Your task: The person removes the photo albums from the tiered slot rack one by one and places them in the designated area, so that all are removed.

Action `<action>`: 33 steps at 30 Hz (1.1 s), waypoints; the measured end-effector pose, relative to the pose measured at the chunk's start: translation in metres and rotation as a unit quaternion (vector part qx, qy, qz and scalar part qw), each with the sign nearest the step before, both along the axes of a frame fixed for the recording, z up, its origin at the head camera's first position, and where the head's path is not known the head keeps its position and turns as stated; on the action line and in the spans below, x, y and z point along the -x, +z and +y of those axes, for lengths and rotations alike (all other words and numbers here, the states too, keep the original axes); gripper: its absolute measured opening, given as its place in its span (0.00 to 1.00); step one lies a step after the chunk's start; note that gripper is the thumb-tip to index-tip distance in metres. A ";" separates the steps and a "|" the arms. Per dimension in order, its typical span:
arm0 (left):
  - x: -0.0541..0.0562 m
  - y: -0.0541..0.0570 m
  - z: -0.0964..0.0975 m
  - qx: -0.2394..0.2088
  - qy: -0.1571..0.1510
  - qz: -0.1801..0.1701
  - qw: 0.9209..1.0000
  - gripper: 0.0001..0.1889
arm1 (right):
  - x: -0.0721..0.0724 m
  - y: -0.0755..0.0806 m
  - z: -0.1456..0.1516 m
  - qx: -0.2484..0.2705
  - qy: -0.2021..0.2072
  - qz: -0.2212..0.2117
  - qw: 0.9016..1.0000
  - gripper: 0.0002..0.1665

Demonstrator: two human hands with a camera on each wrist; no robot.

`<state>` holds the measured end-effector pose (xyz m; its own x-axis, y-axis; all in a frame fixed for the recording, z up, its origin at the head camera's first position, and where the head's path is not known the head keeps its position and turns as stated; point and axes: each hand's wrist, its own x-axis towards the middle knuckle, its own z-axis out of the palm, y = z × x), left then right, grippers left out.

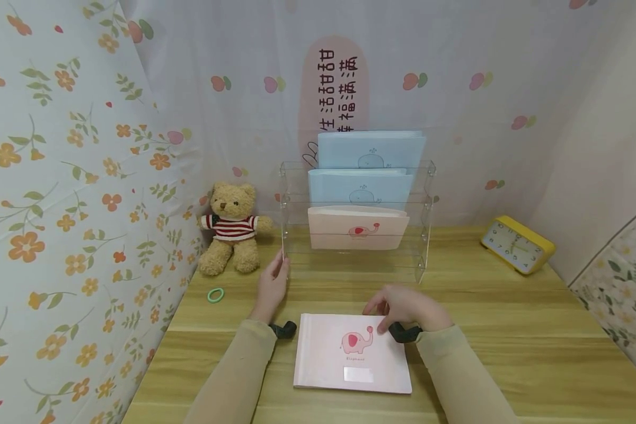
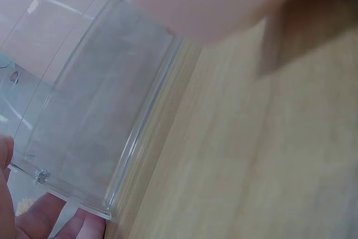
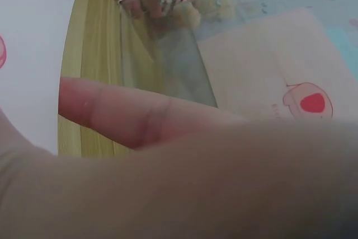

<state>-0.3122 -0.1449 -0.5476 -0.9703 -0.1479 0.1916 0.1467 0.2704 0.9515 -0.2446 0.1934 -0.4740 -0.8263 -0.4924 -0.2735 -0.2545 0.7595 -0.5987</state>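
Note:
A pink booklet with an elephant on its cover is over the wooden table in front of me. My right hand pinches its far right edge, thumb over the cover; in the right wrist view one finger lies along that edge. Behind it stands a clear acrylic rack bearing a pink elephant booklet in front and two blue whale booklets behind. At the rack's lower left corner my left hand holds the side panel. Its fingers show past the panel in the left wrist view.
To the rack's left sits a teddy bear in a striped shirt, with a small green ring before it. A yellow alarm clock stands at the right. Patterned curtains close off the back and left side.

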 end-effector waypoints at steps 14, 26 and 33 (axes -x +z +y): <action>0.003 0.003 0.003 -0.008 0.002 -0.001 1.000 0.26 | 0.006 -0.002 0.000 -0.035 -0.022 -0.003 0.999 0.22; 0.001 0.001 0.000 -0.011 0.005 0.004 1.000 0.26 | 0.022 0.009 0.008 0.134 -0.125 0.268 0.946 0.15; 0.002 -0.004 0.000 -0.007 -0.002 0.009 1.000 0.26 | 0.038 0.039 0.009 0.205 -0.255 0.448 0.832 0.25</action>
